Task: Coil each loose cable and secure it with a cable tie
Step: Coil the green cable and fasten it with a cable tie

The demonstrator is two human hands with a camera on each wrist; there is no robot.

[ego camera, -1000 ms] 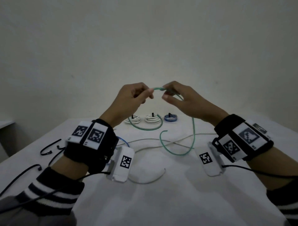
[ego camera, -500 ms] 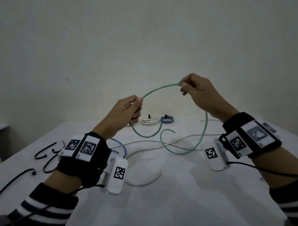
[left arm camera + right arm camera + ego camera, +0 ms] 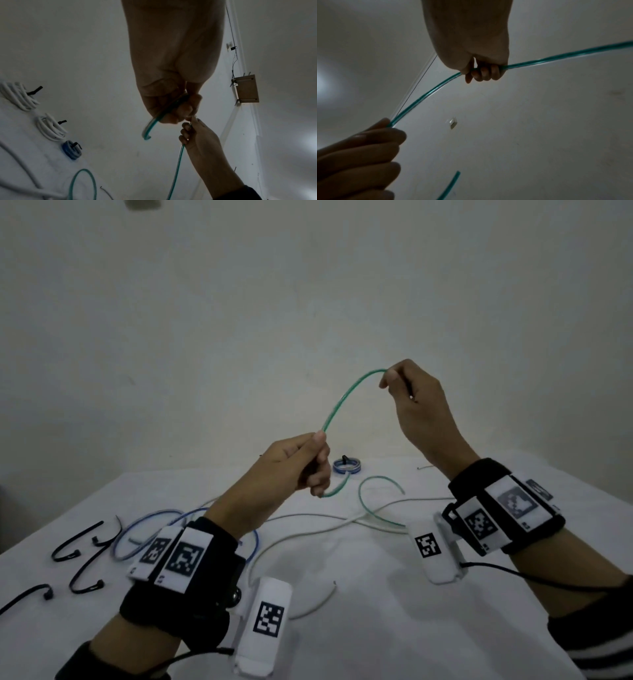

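Note:
A loose green cable arcs through the air between both hands above the white table. My left hand grips it in a fist near one end, and the short tail curls out below the fist. My right hand is higher and further right, its fingers curled round the cable. From there the cable drops behind the right hand to a loop lying on the table. In the left wrist view the cable end hooks out under the left hand.
Several black cable ties lie at the left of the table. A loose blue cable and a loose white cable sprawl across the middle. At the far edge sit two tied white coils and a tied blue coil.
The hands have drawn apart. The right hand has risen up and to the right along the green cable, the left hand has sunk a little, and the arc between them has grown.

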